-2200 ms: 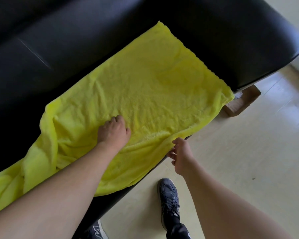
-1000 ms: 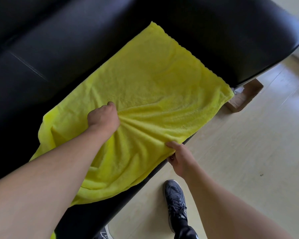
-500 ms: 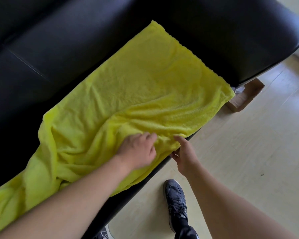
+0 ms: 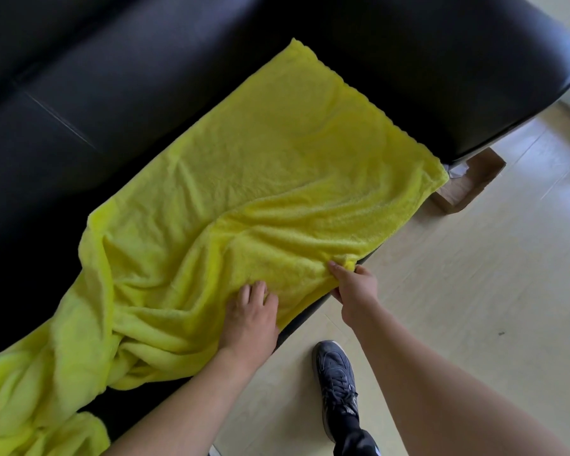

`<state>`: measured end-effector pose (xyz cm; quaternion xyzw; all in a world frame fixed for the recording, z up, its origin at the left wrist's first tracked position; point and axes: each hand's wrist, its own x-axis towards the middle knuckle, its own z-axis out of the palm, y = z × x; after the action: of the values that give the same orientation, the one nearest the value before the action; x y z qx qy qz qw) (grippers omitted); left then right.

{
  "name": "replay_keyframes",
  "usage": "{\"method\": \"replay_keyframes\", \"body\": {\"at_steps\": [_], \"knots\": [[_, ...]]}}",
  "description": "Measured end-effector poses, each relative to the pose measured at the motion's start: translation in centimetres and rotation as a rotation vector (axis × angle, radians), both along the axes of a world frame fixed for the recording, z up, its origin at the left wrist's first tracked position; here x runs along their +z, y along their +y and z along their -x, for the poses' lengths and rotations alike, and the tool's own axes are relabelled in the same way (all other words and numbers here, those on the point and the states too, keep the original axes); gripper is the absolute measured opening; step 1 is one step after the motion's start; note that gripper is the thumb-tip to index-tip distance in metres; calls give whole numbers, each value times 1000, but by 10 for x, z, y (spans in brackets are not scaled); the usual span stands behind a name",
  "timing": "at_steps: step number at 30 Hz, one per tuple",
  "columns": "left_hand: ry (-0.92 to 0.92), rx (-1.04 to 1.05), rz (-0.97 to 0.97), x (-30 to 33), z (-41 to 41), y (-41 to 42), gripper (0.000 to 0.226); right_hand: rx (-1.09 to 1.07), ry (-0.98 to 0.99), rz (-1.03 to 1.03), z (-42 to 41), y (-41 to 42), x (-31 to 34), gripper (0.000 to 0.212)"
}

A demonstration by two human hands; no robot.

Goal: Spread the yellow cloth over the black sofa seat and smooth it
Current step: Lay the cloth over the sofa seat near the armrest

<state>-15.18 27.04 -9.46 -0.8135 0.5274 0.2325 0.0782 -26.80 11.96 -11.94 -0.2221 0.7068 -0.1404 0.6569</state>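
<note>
The yellow cloth (image 4: 277,179) lies across the black sofa seat (image 4: 63,166), flat at its far right end and wrinkled and bunched toward the lower left. My left hand (image 4: 249,319) presses palm-down on the cloth near the seat's front edge, fingers spread. My right hand (image 4: 354,286) pinches the cloth's front hem between thumb and fingers at the seat edge.
The sofa's right armrest (image 4: 474,77) rises behind the cloth's far end. A wooden sofa leg (image 4: 468,182) stands on the pale floor (image 4: 474,291). My dark shoe (image 4: 336,386) is planted on the floor close to the sofa front.
My left hand slid from the cloth's middle back toward the front edge, leaving new creases. My right hand keeps its pinch on the hem.
</note>
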Motion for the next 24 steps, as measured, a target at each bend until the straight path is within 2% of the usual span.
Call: {"method": "replay_keyframes", "body": {"at_steps": [4, 6, 8, 11, 12, 15, 18, 22, 23, 24], "knots": [[77, 160, 67, -2, -8, -4, 8, 1, -8, -12, 2, 2, 0, 12], [135, 241, 33, 1, -12, -10, 17, 8, -19, -49, 4, 0, 1, 14], [158, 290, -59, 5, -17, -15, 29, 24, -35, -104, 7, -3, 0, 27], [3, 223, -239, 12, -22, -22, 35, -10, -71, -177, 9, -9, 3, 45], [-59, 188, -317, 15, -22, -25, 36, -40, -96, -193, 10, -11, 3, 43], [-154, 82, -452, 20, -12, -40, 40, -190, -188, -205, 13, -18, 7, 20], [-149, 121, -342, 26, -6, -66, 40, -287, -187, -161, 18, -29, 9, 20], [-126, 129, -109, 30, -16, -102, 36, -246, -181, -118, 18, -54, 18, 67], [-121, 126, -87, 30, -20, -115, 36, -259, -195, -119, 18, -65, 21, 74], [-112, 129, -72, 30, -26, -125, 36, -274, -216, -112, 18, -74, 22, 71]]}}
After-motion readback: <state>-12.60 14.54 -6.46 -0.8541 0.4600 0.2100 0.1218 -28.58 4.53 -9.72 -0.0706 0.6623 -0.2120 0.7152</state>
